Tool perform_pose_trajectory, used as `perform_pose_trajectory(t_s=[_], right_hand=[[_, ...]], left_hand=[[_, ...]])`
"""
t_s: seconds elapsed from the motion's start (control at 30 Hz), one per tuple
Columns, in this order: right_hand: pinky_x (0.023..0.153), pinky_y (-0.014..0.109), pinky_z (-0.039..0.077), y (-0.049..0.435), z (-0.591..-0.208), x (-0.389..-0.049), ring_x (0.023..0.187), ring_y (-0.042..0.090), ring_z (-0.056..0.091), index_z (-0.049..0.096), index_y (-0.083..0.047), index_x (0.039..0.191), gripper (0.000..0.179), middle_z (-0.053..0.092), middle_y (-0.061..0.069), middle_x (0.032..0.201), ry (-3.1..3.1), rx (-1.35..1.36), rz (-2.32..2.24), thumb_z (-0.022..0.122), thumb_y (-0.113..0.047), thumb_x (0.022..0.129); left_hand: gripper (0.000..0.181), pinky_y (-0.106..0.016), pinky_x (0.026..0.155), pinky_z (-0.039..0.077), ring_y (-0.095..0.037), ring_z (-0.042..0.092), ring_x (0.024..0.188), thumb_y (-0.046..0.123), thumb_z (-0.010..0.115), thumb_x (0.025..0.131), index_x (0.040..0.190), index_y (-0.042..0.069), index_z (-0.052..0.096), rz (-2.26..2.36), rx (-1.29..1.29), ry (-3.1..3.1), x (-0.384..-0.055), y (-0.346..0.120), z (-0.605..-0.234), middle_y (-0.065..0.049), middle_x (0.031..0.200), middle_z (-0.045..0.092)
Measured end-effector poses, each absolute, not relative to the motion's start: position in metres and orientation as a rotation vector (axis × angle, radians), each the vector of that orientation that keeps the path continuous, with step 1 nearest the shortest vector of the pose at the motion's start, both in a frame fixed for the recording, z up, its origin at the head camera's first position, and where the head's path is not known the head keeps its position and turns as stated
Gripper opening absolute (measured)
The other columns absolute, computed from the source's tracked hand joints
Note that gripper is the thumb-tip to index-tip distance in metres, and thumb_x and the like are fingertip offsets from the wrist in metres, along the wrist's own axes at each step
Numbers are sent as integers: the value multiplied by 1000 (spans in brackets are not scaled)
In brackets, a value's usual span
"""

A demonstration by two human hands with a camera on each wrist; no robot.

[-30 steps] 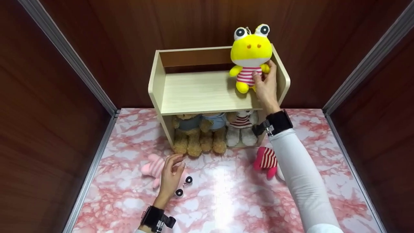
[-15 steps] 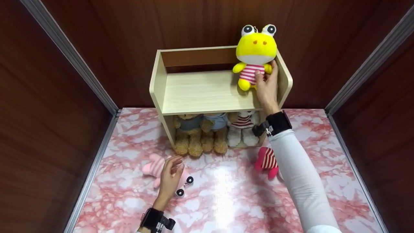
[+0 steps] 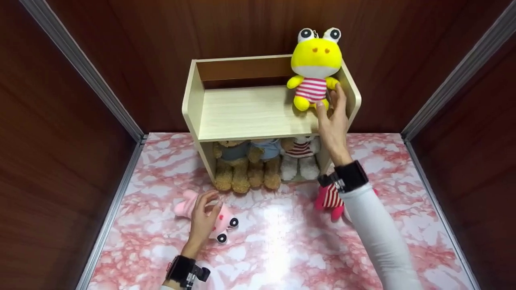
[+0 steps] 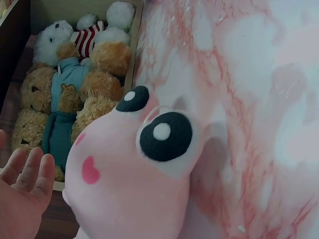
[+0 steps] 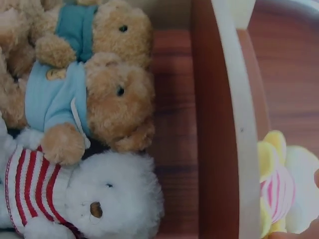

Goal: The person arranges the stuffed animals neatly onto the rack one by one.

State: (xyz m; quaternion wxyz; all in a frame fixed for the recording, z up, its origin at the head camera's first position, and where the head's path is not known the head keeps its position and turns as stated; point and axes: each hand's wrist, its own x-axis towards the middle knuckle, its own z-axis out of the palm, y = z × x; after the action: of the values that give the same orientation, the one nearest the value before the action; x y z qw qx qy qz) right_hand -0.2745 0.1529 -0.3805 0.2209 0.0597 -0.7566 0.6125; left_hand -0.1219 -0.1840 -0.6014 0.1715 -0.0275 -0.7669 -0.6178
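Observation:
A yellow frog plush [image 3: 316, 58] in a pink-striped shirt sits upright at the right end of the upper board of a small wooden shelf [image 3: 242, 112]. My right hand [image 3: 334, 129] is beside its lower body, thumb and fingers spread apart, fingertips close to its arm and leg; whether they touch it, I cannot tell. My left hand [image 3: 204, 219] hovers loosely curled over a pink frog plush [image 3: 223, 221] lying on the floor. In the left wrist view that pink plush fills the centre, and the fingers [image 4: 37, 172] appear beside it, holding nothing.
Below, the shelf's compartment holds two brown bears [image 5: 119, 92] in blue tops and a white bear [image 5: 119, 194] in a striped sweater. A red-striped plush [image 3: 332, 198] lies on the marbled floor, partly behind my right forearm. Dark wooden walls enclose the space.
My right hand has loosened from the yellow frog plush and drawn down and back slightly, while the plush stays on the shelf. My left hand has shifted slightly left.

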Motion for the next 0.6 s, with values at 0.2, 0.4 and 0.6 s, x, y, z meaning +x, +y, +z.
perform_pose_trajectory(t_s=[0.2,0.4,0.6], right_hand=[[123,52,27,155,-391,-246,151,36,32,30,8,157,60,36,28,160,-1954,279,1637,56,-3,104],[122,47,30,179,-425,-229,148,27,38,34,4,155,57,43,20,158,-1869,332,1612,55,1,103],[115,45,39,199,-453,-208,133,30,52,39,9,149,50,54,23,144,-1706,370,1613,52,6,101]], left_hand=[[34,-49,99,55,-36,63,116,1,72,95,128,0,66,-1636,-107,-2285,-131,-202,-592,-15,129,65],[33,-55,103,50,-35,62,119,1,74,92,125,3,68,-1475,-168,-2451,-141,-223,-588,-13,126,67],[27,-55,106,49,-38,59,125,3,71,97,123,7,70,-1485,-185,-2555,-146,-240,-587,-14,130,64]])
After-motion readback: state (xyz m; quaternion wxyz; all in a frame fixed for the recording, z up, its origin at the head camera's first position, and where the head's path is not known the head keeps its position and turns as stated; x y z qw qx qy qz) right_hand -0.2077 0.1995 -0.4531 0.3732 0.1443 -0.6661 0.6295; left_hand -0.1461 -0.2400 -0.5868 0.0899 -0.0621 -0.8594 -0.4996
